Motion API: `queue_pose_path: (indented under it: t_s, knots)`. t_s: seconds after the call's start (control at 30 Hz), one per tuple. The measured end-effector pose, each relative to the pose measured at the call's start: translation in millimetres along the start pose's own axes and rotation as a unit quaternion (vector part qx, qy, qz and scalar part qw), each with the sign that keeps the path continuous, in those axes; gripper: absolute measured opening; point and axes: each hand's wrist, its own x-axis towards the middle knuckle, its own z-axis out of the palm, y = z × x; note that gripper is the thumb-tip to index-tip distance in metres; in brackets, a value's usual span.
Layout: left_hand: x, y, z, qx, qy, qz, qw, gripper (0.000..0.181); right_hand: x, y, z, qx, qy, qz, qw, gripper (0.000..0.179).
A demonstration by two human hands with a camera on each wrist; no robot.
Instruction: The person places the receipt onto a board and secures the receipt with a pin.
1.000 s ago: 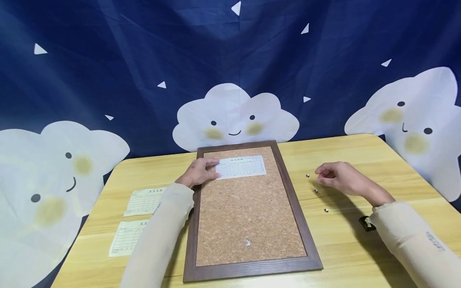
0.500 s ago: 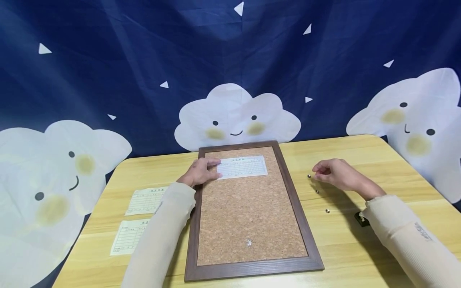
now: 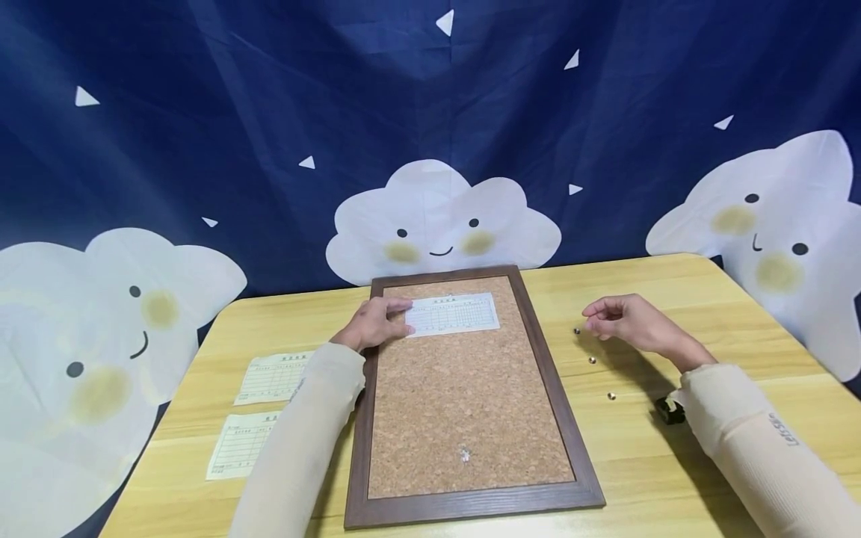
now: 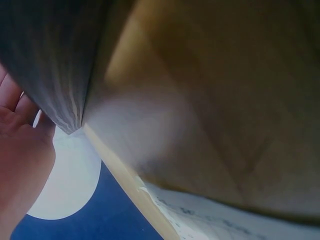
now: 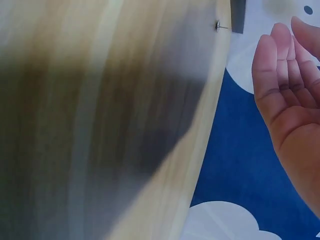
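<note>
Printed slip (image 3: 456, 314) lies white and finely ruled; left grip (image 3: 373, 323) rests wide on its edge; right grip (image 3: 631, 323) narrowly parted.

The person's left arm (image 3: 316, 411), clothed in a long cream-coloured fabric sleeve (image 3: 279, 478), extended forward and slanted inward. The bare left hand (image 3: 373, 323) lay back uppermost, its index finger (image 3: 400, 303) and thumb (image 3: 399, 329) directed to the person's right and parted by a clear gap. In the left wrist view, its other fingers were partly hidden. The right arm (image 3: 733, 415), in a matching cream-coloured sleeve (image 3: 767, 456) with dark lettering, slanted inward to a bare wrist (image 3: 691, 356). The bare right hand (image 3: 632, 321) was raised, its fingers gently bent; in the right wrist view, the thumb stood apart from them.
</note>
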Motion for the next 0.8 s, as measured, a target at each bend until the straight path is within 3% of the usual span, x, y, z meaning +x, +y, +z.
queue_pose_path:
  t_s: [0.8]
  knots:
    - [-0.1, -0.7, -0.4, 0.004, -0.001, 0.006, 1.0, 0.057, 15.0, 12, 3, -0.011, -0.044, 0.043, 0.998, 0.022]
